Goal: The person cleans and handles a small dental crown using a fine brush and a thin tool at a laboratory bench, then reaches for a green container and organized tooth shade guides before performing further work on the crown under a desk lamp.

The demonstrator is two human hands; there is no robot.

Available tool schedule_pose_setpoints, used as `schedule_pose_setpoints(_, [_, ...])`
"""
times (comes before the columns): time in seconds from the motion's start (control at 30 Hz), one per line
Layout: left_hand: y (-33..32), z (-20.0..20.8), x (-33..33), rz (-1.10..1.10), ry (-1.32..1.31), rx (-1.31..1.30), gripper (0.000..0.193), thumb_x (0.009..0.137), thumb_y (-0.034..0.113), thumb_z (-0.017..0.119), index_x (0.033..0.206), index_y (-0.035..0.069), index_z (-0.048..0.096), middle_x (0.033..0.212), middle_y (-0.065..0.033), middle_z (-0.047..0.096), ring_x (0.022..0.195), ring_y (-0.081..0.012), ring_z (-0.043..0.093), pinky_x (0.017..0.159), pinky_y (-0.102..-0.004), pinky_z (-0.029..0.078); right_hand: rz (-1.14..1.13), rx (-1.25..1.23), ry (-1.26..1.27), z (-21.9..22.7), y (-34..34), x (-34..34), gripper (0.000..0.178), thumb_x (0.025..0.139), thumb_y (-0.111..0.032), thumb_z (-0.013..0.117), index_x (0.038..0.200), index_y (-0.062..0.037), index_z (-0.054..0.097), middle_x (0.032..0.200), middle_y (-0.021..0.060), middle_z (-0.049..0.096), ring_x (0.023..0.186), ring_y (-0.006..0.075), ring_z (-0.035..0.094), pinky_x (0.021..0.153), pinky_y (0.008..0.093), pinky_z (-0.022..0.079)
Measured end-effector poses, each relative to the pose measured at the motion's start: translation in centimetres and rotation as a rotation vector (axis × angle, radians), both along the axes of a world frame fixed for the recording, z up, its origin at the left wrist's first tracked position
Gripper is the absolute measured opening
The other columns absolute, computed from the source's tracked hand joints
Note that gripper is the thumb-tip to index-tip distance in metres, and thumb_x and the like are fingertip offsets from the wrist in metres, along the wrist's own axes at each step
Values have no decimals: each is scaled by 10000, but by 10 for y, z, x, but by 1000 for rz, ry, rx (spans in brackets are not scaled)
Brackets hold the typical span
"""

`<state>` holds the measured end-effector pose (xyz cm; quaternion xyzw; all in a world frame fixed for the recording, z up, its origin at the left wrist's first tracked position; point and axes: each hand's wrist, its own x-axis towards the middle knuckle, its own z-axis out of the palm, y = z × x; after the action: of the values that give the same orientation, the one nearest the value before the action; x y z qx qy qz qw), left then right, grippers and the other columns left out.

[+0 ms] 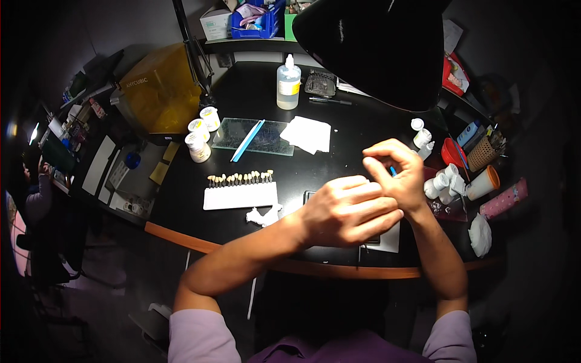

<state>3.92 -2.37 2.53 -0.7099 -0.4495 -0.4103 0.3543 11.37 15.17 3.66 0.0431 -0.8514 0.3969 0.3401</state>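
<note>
My left hand (pixel 348 212) is closed, its back turned up and its fingers bent toward my right wrist. It overlaps the lower part of my right hand (pixel 402 175), whose thumb and forefinger curl toward each other. A small bit of something blue (pixel 393 171) shows in the gap between the right fingers; its kind is unclear. Whatever the left fingers hold is hidden. Below the hands, a white sheet (pixel 390 240) and dark items lie partly covered. To the left are a tooth shade guide (pixel 240 193) on a white stand and a crumpled white tissue (pixel 264 216).
A glass slab (pixel 227 134) carries a blue-and-white strip (pixel 247 142), with white papers (pixel 310 134) beside it. White jars (pixel 198 147) and a clear bottle (pixel 288 85) stand beyond. Small bottles (pixel 436 184) and an orange-rimmed cup (pixel 483 183) crowd the right. A black lamp (pixel 375 54) hangs overhead.
</note>
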Motion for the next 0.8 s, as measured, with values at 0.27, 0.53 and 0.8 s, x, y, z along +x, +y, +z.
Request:
schedule_pose_setpoints(0.27, [-114,-53,-15,520,-541,-288,105,863,58,783,959,49,740,898,-72,735,857,-268,699,904,-465,523,393,362,-242,6,-32,-50,131,853,-62,790,976,-28,757,869,98,735,785,223,687,672,332,552])
schedule_pose_setpoints(0.53, [-114,-73,-4,507,-665,-472,112,873,53,762,979,44,725,931,-103,713,945,-311,675,1121,-568,439,469,499,-448,-1,-114,-133,128,889,-78,714,990,-37,782,902,154,771,879,338,759,780,424,593])
schedule_pose_setpoints(0.8, [-117,-74,-7,427,-816,-346,102,862,12,744,962,11,725,924,-155,726,927,-357,685,862,-447,535,471,570,-605,-33,-182,-190,149,894,-105,658,964,-36,770,879,204,748,904,390,745,824,470,594])
